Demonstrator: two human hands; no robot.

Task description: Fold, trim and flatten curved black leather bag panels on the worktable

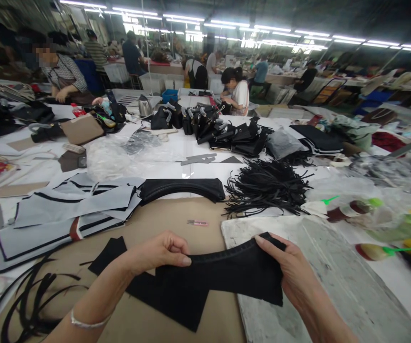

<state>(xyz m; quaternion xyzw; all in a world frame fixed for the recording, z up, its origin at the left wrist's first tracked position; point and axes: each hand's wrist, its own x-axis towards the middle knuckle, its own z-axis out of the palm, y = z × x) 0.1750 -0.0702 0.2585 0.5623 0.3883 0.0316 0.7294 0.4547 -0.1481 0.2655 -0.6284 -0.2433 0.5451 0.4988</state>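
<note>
A curved black leather piece [234, 274] hangs between my two hands, its upper edge folded and gathered in small pleats. My left hand [162, 252] pinches the left end of that edge between thumb and fingers. Around the right end, my right hand [287, 259] is closed with the thumb on top. Beneath it, a second black piece [177, 300] lies on the tan board [148, 228]. Pink-handled thread snips [198, 223] rest on the board beyond my hands. Farther back sits a stack of curved black pieces [182, 189].
Grey panels with black edging [73, 205] lie at left, loose black strips [37, 295] in front of them. A heap of thin black strips [270, 186] stands behind a grey slab [316, 267]. Glue brushes with green handles [380, 250] lie at right. Co-workers sit beyond the black bags [198, 119].
</note>
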